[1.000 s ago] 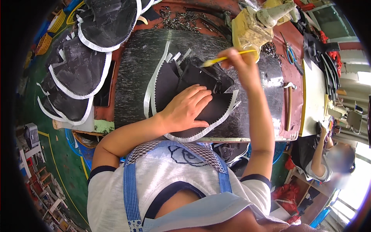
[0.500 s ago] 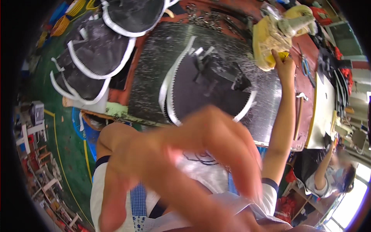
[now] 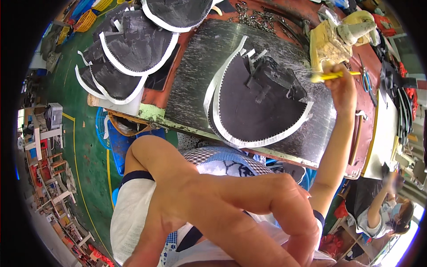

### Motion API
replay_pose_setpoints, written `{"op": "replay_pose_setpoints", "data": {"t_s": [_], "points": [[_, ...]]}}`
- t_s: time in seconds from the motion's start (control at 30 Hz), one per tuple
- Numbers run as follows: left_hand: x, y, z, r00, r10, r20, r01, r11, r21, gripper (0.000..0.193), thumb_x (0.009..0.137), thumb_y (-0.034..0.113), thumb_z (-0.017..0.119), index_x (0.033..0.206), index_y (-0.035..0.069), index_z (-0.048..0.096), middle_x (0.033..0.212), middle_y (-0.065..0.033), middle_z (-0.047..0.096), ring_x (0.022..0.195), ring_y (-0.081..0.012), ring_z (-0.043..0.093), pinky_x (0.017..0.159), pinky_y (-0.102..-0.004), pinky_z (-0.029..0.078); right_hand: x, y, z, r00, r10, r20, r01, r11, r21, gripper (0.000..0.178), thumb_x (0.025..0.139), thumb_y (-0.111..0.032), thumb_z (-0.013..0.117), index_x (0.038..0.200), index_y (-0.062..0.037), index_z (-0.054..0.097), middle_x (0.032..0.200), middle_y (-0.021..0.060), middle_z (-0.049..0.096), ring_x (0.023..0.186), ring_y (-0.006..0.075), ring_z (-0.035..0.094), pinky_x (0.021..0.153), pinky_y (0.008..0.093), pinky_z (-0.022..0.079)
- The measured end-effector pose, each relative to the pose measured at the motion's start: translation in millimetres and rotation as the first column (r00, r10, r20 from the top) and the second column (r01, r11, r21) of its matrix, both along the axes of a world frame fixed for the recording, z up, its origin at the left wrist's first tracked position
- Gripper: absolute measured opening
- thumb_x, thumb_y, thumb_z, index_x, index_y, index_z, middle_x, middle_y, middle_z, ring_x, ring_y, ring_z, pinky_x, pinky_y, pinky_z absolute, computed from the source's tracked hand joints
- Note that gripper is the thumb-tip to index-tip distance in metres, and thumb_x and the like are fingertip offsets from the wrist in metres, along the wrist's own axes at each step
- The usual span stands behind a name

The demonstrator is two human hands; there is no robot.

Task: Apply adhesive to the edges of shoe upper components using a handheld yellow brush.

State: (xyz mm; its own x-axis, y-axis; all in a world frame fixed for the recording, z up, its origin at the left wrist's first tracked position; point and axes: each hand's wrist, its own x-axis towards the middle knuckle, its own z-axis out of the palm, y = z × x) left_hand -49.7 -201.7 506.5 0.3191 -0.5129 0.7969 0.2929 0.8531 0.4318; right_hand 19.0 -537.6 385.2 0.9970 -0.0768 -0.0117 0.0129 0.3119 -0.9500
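My right hand (image 3: pixel 343 91) is closed around a yellow-handled brush (image 3: pixel 331 76), its wider end pointing left beside the glue-caked yellow pot (image 3: pixel 331 44). Close to the camera is my left hand (image 3: pixel 222 200), large in view, fingers apart and partly bent, with nothing visible in it. Beyond it a dark grey curved piece (image 3: pixel 253 109) with white toothed edging (image 3: pixel 249 144) lies on a scratched metal plate (image 3: pixel 200 49). Short white tabs stick out at the piece's top, next to a rough darker patch. Neither hand touches the piece.
Similar white-edged dark pieces (image 3: pixel 142 44) overlap at the table's left. Blue-handled scissors (image 3: pixel 366 80) and a hammer (image 3: pixel 357 138) lie to the right on the red tabletop (image 3: pixel 365 153). Small metal bits (image 3: pixel 258 20) are scattered at the back. Another person (image 3: pixel 378 213) works at far right.
My right hand has drawn the brush away from the pot's side, so more of its length shows. My left hand has shifted lower and right. The view has tilted, moving the table scene rightward.
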Motion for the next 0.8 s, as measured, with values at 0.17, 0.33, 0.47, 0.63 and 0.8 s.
{"op": "replay_pose_setpoints", "data": {"t_s": [0.17,0.33,0.47,0.63,0.8], "points": [[6.5,5.6,-4.4,0.993,-0.115,0.027,0.113,0.992,0.057,0.072,0.086,0.064,0.055,0.122,0.003,0.059,0.119,-0.0215,0.045,0.090,-0.0269,0.056,0.079,-0.0402,0.049,4.9,68.1,26.9,0.977,0.193,0.091,-0.175,0.968,-0.178,0.025,0.096,-0.024,0.045,0.094,-0.0017,0.056,0.094,0.0116,0.064,0.074,0.0130,0.058,0.068,0.0256,0.046],[2.1,22.8,-18.6,0.999,0.053,0.010,-0.054,0.979,0.199,0.041,0.093,0.052,0.052,0.098,0.018,0.074,0.116,-0.0212,0.057,0.109,-0.0363,0.052,0.110,-0.0560,0.025,18.9,90.6,17.6,0.957,0.289,0.018,-0.258,0.880,-0.399,0.025,0.096,-0.023,0.049,0.095,0.0001,0.059,0.091,0.0074,0.065,0.076,0.0113,0.060,0.070,0.0250,0.047],[61.5,29.9,-102.9,0.248,0.561,0.790,-0.945,-0.041,0.326,0.094,0.069,0.040,0.083,0.139,-0.002,0.036,0.129,-0.0225,0.047,0.121,-0.0361,0.045,0.105,-0.0440,0.033,19.8,93.3,0.7,0.943,0.307,-0.130,-0.309,0.660,-0.685,0.024,0.097,-0.022,0.049,0.088,-0.0024,0.060,0.082,0.0028,0.062,0.071,0.0096,0.056,0.065,0.0240,0.045],[59.0,29.2,-162.6,0.178,0.195,0.965,-0.929,-0.290,0.230,0.108,0.063,0.036,0.085,0.146,0.001,0.025,0.134,-0.0201,0.041,0.120,-0.0370,0.041,0.101,-0.0484,0.034,14.5,68.8,10.5,0.944,0.167,-0.286,-0.331,0.486,-0.809,0.024,0.098,-0.024,0.050,0.089,-0.0035,0.061,0.079,0.0015,0.061,0.069,0.0079,0.053,0.063,0.0239,0.044],[56.3,20.3,-150.7,0.051,0.094,0.994,-0.943,-0.324,0.079,0.106,0.063,0.033,0.085,0.145,0.001,0.026,0.133,-0.0179,0.042,0.119,-0.0352,0.040,0.100,-0.0482,0.031,1.0,86.0,-17.2,0.959,0.265,-0.096,-0.259,0.693,-0.672,0.024,0.098,-0.026,0.053,0.095,-0.0037,0.062,0.085,0.0005,0.062,0.074,0.0076,0.054,0.067,0.0223,0.044]]}}
